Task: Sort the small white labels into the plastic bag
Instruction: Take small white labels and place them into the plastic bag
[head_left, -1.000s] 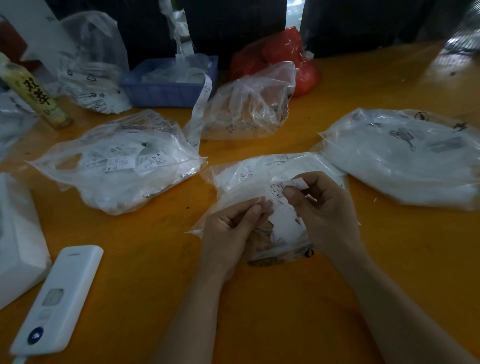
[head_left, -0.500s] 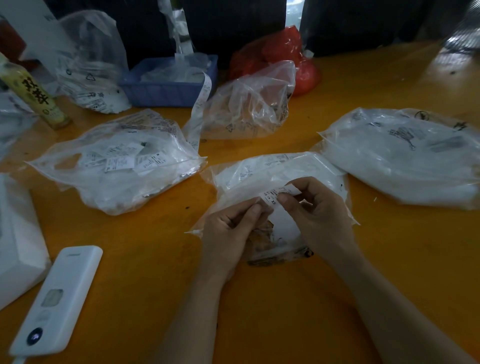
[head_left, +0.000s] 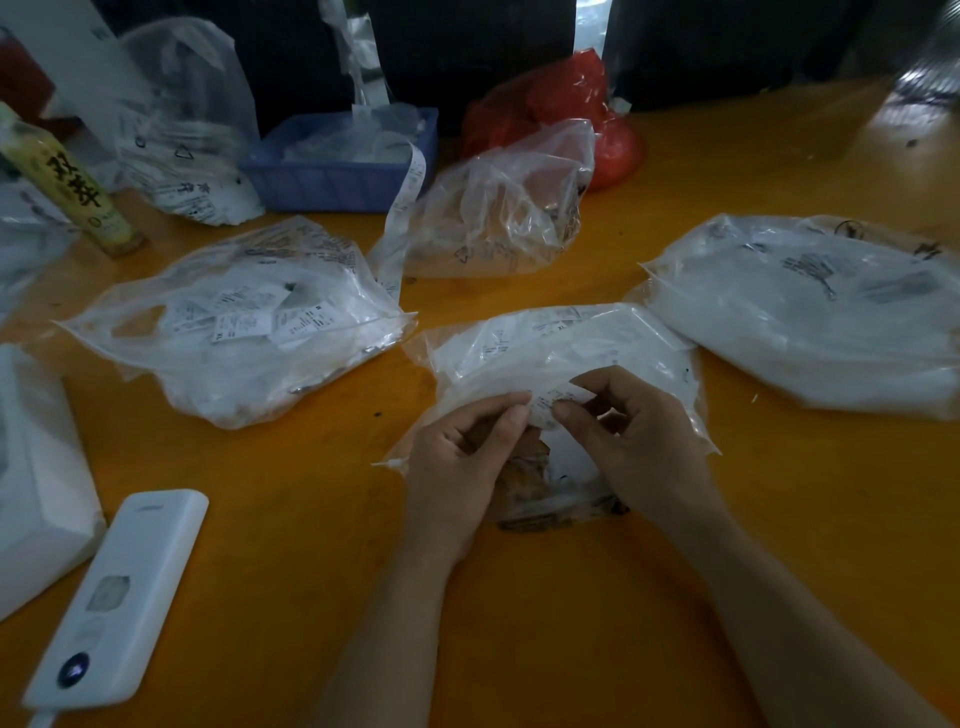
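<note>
A clear plastic bag (head_left: 550, 348) of small white labels lies in the middle of the orange table (head_left: 519, 597). Over its near end, my right hand (head_left: 639, 436) pinches a small white printed label (head_left: 550, 402) between thumb and forefinger. My left hand (head_left: 462, 457) meets it from the left, its fingertips touching the label's left edge and the bag's plastic. Whether the left fingers hold the label or the bag I cannot tell. The label's lower part is hidden behind my fingers.
Another clear bag of labels (head_left: 244, 327) lies at left, a full white bag (head_left: 810, 312) at right, a crumpled bag (head_left: 498, 208) behind. A blue tray (head_left: 332, 176), red bag (head_left: 571, 98), bottle (head_left: 67, 182) stand at the back. A white device (head_left: 119, 597) and white box (head_left: 36, 478) lie near left.
My right hand has drawn the label down and left, toward my left fingertips. The left hand has stayed almost still.
</note>
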